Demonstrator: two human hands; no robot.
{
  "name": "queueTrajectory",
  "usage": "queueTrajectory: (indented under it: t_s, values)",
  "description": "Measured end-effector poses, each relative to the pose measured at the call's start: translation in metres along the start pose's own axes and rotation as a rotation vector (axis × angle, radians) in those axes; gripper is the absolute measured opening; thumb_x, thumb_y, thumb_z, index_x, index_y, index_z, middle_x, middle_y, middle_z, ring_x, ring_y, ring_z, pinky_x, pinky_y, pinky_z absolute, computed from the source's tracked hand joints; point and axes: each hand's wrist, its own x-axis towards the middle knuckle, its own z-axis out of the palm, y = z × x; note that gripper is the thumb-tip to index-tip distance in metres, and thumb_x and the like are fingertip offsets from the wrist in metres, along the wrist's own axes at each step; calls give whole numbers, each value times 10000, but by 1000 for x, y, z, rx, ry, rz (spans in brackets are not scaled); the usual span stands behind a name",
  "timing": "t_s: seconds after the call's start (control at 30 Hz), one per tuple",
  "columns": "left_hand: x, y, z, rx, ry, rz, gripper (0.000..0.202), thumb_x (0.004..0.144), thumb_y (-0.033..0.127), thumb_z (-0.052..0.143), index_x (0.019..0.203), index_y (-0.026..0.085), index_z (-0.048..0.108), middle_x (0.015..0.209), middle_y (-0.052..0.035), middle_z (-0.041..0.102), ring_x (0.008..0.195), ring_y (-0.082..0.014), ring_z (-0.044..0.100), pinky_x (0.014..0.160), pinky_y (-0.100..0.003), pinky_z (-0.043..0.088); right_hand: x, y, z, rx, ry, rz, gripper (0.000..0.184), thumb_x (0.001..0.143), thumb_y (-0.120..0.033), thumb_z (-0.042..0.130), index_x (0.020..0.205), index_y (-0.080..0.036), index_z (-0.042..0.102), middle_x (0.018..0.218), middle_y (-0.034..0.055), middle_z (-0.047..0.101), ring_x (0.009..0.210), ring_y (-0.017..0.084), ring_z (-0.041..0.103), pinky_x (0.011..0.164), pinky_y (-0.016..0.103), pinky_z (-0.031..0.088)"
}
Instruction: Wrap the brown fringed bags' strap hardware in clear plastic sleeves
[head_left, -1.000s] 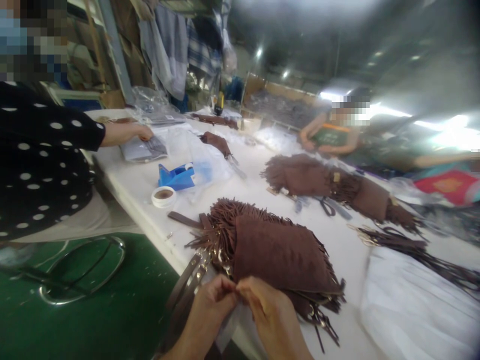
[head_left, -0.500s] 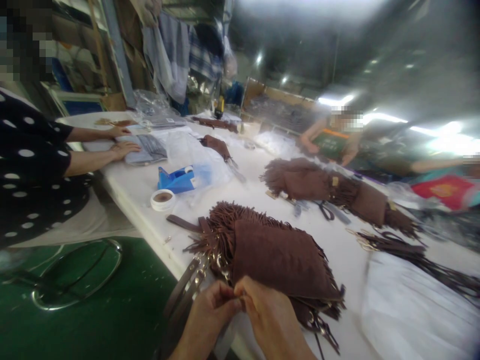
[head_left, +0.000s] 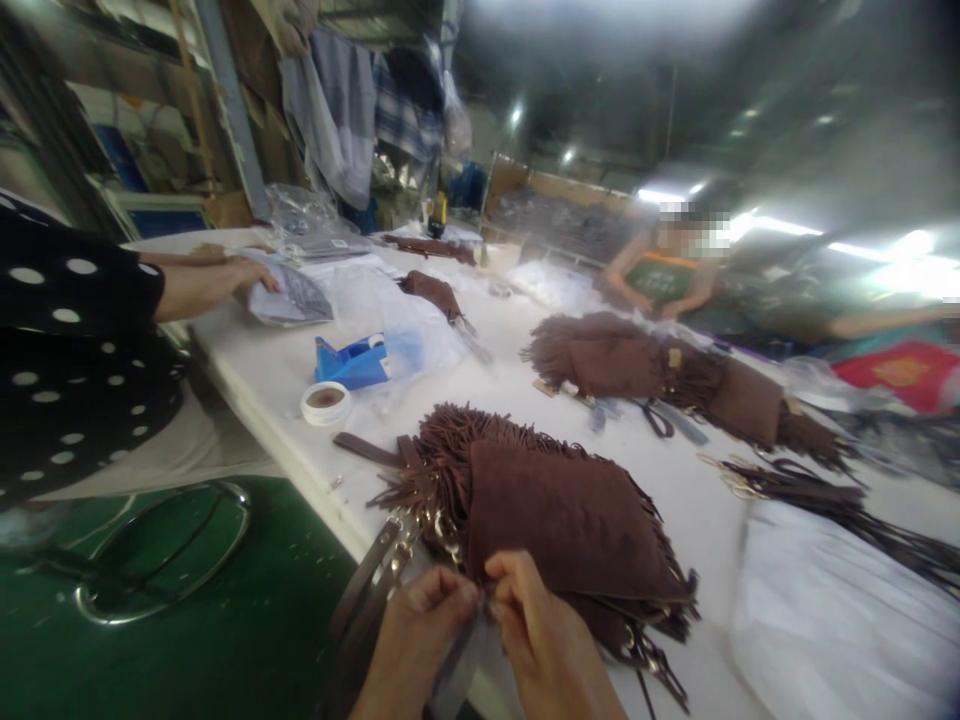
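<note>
Both my hands are at the near edge of the table, just in front of a brown fringed bag [head_left: 570,510]. My left hand [head_left: 427,620] is closed in a pinch, thumb against forefinger. Close beside it, my right hand [head_left: 532,630] has its fingers curled in. Whatever lies between the fingertips is too small to make out. Brown straps with metal clasps [head_left: 375,570] hang from the bag's left side over the table edge. More clasps [head_left: 637,645] show at its lower right corner.
On the white table [head_left: 262,400] stand a round white tub [head_left: 325,403] and a blue tape dispenser [head_left: 351,362]. More brown fringed bags [head_left: 615,358] lie beyond, with straps [head_left: 810,490] at right. A person in polka dots [head_left: 67,290] handles a wrapped package [head_left: 289,290]; others sit across.
My fingertips have drawn slightly apart, and the right forefinger has lifted. At left, the co-worker's hands have shifted on the wrapped package, whose near edge is raised.
</note>
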Motion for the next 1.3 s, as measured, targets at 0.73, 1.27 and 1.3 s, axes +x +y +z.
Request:
queueTrajectory:
  t_s: [0.73,1.27,1.3]
  values:
    - [-6,-2,5,-19,34,-10,334,703,424,803,760,143,633,666,-34,630,588,-126,542,565,-206,418,-24,9,41,378,265,274,423,915,-593,424,866,-217,610,705,20,661,608,160,605,514,206,453]
    - [-8,-8,8,123,160,70,355,705,472,753,794,149,636,705,-43,633,616,-144,541,560,-217,445,-26,-7,64,296,465,269,359,948,-530,420,937,-236,625,856,52,695,778,204,656,726,266,506]
    - [-8,-8,9,138,171,77,353,698,471,752,780,148,634,688,-41,629,608,-143,537,554,-214,439,-28,-9,65,285,455,256,348,952,-516,418,968,-240,630,866,53,699,774,204,661,720,267,510]
